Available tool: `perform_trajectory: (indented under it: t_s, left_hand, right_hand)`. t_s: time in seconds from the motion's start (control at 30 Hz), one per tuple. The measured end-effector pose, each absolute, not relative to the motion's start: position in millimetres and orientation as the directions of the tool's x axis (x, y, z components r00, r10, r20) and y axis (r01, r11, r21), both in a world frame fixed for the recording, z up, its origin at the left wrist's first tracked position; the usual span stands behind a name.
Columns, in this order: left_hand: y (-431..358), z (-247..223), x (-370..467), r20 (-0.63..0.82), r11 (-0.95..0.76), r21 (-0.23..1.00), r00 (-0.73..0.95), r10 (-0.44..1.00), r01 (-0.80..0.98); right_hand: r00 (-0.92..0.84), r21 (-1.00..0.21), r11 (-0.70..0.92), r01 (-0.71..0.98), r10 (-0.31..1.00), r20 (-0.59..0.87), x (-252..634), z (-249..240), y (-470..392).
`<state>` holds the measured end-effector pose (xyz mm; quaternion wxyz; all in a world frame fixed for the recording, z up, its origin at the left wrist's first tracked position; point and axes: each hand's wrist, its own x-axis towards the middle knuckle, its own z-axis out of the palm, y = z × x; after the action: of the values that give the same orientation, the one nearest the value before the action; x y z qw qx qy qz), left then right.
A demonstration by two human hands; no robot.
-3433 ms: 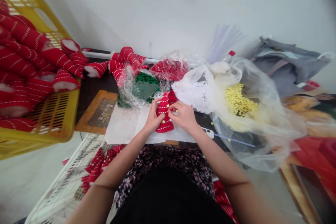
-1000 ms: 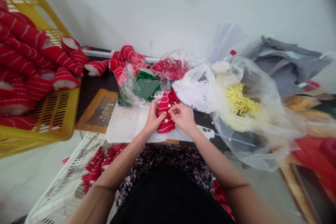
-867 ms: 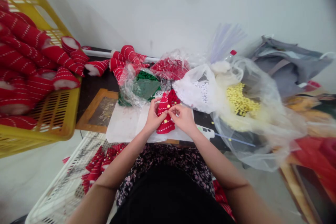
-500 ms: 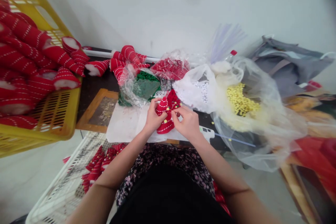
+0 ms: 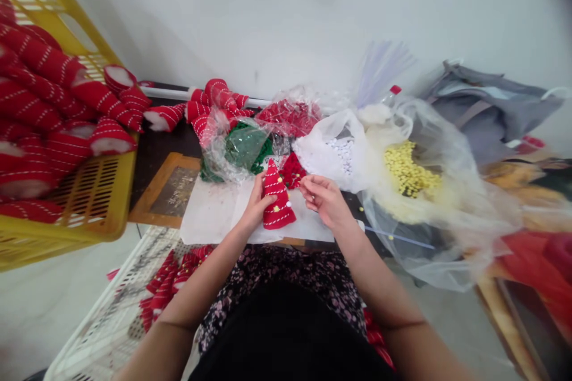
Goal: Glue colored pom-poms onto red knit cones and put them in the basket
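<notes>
My left hand [image 5: 258, 201] grips a small red stuffed cone [image 5: 277, 214] with white stitched stripes, its tip upward. Several yellow pompoms and a white one sit on the cone's face. Just right of the cone, my right hand [image 5: 324, 196] is raised with thumb and forefinger pinched together; whatever they hold is too small to name. Red pompoms [image 5: 291, 170] lie behind the cone. Beyond them are a clear bag of green pompoms [image 5: 250, 146], a bag of red pompoms [image 5: 290, 118], a bag of white pompoms [image 5: 344, 155] and a bag of yellow pompoms [image 5: 411, 169].
A yellow crate [image 5: 102, 202] heaped with striped red cones stands at left. Below it, a white basket [image 5: 102, 321] holds more decorated cones. White paper [image 5: 214, 214] covers part of the dark table, beside a wooden-framed board [image 5: 167, 187]. A grey bag [image 5: 487, 107] sits at right.
My right hand has drawn away from the cone to the right, still pinched. The cone has turned in my left hand and more of its face shows.
</notes>
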<state>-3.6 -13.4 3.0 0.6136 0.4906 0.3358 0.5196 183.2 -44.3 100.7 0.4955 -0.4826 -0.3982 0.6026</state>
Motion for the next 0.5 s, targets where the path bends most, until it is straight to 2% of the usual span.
perform_trajectory:
  t_s: [0.13,0.23,0.33,0.4,0.47,0.5]
  left_hand:
    - [-17,5,-6,0.056,0.056,0.945,0.328,0.943,-0.322]
    - [-17,6,-7,0.043,0.083,0.938,0.348,0.937,-0.338]
    - [-16,5,-9,0.040,0.089,0.931,0.341,0.939,-0.354]
    - [-15,4,-10,0.044,0.085,0.927,0.332,0.942,-0.364]
    - [-15,3,-10,0.045,0.080,0.927,0.320,0.946,-0.367]
    - [-14,2,-10,0.039,0.082,0.929,0.315,0.948,-0.362]
  right_hand:
    - [0.050,-0.963,-0.139,-0.230,0.987,-0.154,193,105,-46]
    - [0.189,-0.983,-0.017,-0.185,0.980,-0.053,216,108,-52]
    - [0.390,-0.980,0.149,-0.129,0.917,0.088,255,116,-65]
    - [0.549,-0.963,0.265,-0.057,0.813,0.192,290,126,-79]
    - [0.722,-0.936,0.346,0.065,0.631,0.283,328,138,-99]
    - [0.807,-0.918,0.376,0.124,0.500,0.314,347,144,-111]
